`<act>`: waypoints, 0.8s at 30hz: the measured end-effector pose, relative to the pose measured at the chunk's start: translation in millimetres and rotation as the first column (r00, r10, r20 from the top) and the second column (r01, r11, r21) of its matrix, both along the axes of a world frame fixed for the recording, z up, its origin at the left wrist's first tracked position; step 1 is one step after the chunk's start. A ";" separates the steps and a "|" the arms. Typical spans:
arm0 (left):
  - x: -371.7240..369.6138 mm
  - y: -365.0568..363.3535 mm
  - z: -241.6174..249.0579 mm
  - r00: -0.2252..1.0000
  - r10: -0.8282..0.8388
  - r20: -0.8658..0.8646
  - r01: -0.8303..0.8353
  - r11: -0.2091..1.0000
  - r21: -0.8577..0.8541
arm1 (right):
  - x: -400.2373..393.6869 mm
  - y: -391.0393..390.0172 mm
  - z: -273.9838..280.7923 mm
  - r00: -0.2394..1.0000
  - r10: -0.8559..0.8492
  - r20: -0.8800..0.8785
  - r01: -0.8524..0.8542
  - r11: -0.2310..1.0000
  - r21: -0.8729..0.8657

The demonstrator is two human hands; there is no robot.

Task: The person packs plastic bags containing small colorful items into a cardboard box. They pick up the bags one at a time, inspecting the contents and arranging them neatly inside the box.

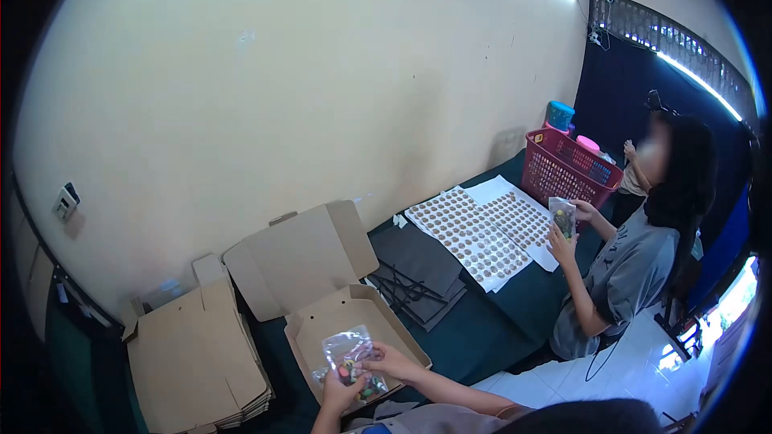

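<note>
A clear plastic bag (pixel 347 345) with small colourful pieces inside is held up between my two hands. My left hand (pixel 341 395) grips its lower left side, fingers closed on the plastic. On the right edge, the fingers of my right hand (pixel 392 362) pinch the same bag. Below and behind it lies an open cardboard box (pixel 338 320), its lid (pixel 297 253) folded back toward the wall. What the pieces in the bag are is too small to make out.
Flat cardboard boxes (pixel 193 354) are stacked at left. Dark grey bags (pixel 418 269) lie right of the open box, then sticker sheets (pixel 470 233) and a maroon basket (pixel 567 169). A co-worker (pixel 627 265) at right holds another filled clear bag (pixel 562 217). Another person stands behind.
</note>
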State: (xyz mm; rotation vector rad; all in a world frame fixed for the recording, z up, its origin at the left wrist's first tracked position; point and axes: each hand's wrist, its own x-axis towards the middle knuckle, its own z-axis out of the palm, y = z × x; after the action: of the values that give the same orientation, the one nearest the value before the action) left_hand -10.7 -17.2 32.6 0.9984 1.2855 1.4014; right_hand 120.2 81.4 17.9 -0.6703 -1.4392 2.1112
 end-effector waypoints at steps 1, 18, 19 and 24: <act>2.6 1.1 -0.7 1.000 0.001 -0.001 -0.001 1.000 -0.002 | -1.3 3.0 -3.3 0.999 -0.026 0.030 0.026 1.000 -0.004; -35.2 2.0 -13.5 0.953 0.302 -0.011 -0.300 0.950 0.092 | -7.9 9.4 -16.0 0.998 -0.042 0.036 0.037 0.992 0.122; -34.2 1.0 -11.0 0.953 0.302 -0.009 -0.300 0.950 0.090 | -9.7 4.7 -7.9 0.997 -0.067 0.047 0.054 0.969 0.241; -32.0 0.3 -7.6 0.969 0.241 0.054 -0.245 0.963 0.108 | -12.5 5.8 -8.1 0.998 -0.036 0.060 0.020 0.969 0.246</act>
State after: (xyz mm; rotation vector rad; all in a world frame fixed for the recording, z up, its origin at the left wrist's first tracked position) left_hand -42.6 -17.0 25.0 0.9047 1.3445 1.6907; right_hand 107.7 87.2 9.9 -0.6617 -1.6812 1.8633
